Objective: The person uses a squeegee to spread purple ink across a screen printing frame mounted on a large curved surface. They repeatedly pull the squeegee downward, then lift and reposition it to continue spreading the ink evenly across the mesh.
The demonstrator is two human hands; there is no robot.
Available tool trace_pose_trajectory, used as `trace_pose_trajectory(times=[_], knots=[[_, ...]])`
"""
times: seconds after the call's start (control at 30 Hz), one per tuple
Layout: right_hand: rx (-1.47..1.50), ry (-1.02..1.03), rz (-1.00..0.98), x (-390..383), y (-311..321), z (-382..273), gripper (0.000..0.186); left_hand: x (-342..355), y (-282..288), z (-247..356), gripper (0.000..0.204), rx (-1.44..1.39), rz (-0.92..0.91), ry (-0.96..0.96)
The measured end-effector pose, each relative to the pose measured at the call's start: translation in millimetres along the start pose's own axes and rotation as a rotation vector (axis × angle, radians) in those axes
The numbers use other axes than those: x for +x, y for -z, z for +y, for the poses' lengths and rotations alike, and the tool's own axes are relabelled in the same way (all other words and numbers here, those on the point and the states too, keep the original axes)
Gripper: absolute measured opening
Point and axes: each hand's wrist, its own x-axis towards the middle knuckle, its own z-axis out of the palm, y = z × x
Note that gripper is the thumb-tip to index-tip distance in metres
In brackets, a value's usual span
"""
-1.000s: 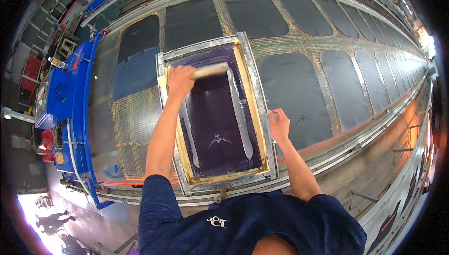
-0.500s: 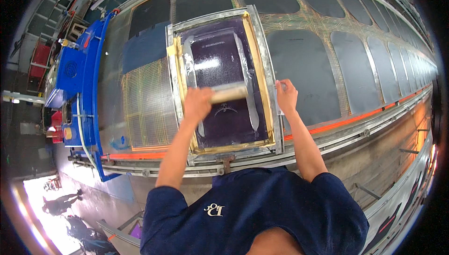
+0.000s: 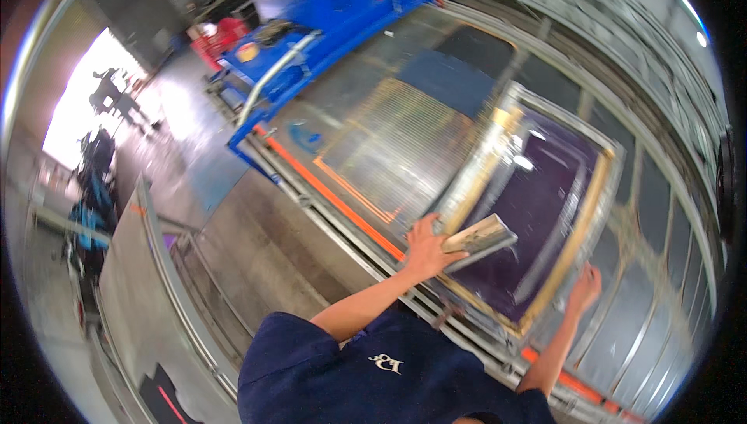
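Observation:
My left hand (image 3: pixel 426 251) is closed around one end of a squeegee (image 3: pixel 481 239) with a pale wooden grip and a grey edge. The squeegee lies over the lower left part of a printing screen (image 3: pixel 537 190), which has a dark purple mesh, a metal frame and yellowish tape along its inner edges. Streaks of wet-looking pale film show on the mesh. My right hand (image 3: pixel 585 288) is beside the screen's right edge, its fingers curled; whether they pinch anything is hidden by blur.
The screen rests on a long printing table (image 3: pixel 373 136) with grid lines and an orange strip (image 3: pixel 334 198) along its near edge. Dark panels (image 3: pixel 615 327) lie to the right. A blue machine (image 3: pixel 327 15) stands at the table's left end. A metal-sided panel (image 3: pixel 148 268) stands behind at left.
The view has swung left, so the table appears tilted. My left hand has brought the squeegee from mid-screen toward the near left side. My right hand remains by the screen's right edge.

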Motion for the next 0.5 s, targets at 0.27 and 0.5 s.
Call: trace_pose_trajectory(times=[0.27, 0.5], knots=[[0.041, -0.208, 0.103, -7.2, 95.9, 13.9, 0.034, 24.9, -71.5, -5.2, 0.088, -0.549, -0.54, 0.345], [0.048, -0.385, 0.363, -42.5, 137.5, 130.6, 0.037, 60.0, -127.2, 40.0, 0.08, -0.52, -0.613, 0.032]])
